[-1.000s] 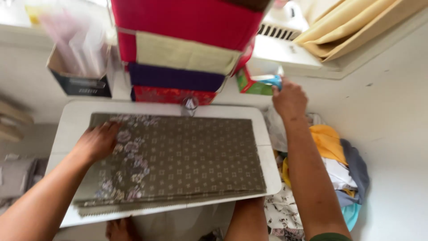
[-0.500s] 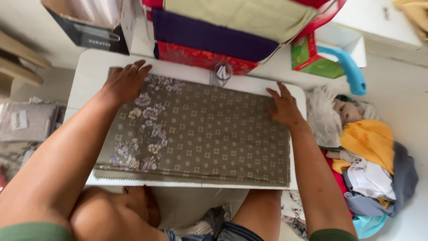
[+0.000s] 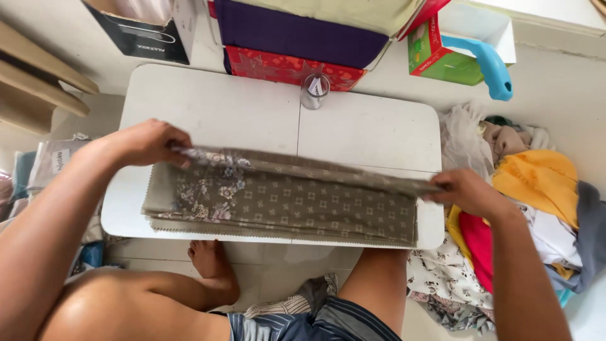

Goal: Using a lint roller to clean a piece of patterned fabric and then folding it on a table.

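A brown patterned cloth (image 3: pixel 284 205) with small cross marks and a floral band lies on the near half of a low white table (image 3: pixel 252 107). My left hand (image 3: pixel 148 142) grips the cloth's far left corner and my right hand (image 3: pixel 464 189) grips its far right corner. Both hold that far edge lifted off the table and drawn toward me, over the layers underneath. The near edge lies along the table's front.
A small clear glass jar (image 3: pixel 314 90) stands at the table's far edge. Behind it are stacked red and purple boxes (image 3: pixel 290 63), a green box (image 3: pixel 442 57) and a blue handle (image 3: pixel 492 66). A pile of clothes (image 3: pixel 536 189) lies at the right.
Both hands were pressing flat on the spread cloth's far corners. Now they grip those corners and have lifted the far edge back toward me, baring the far half of the table.
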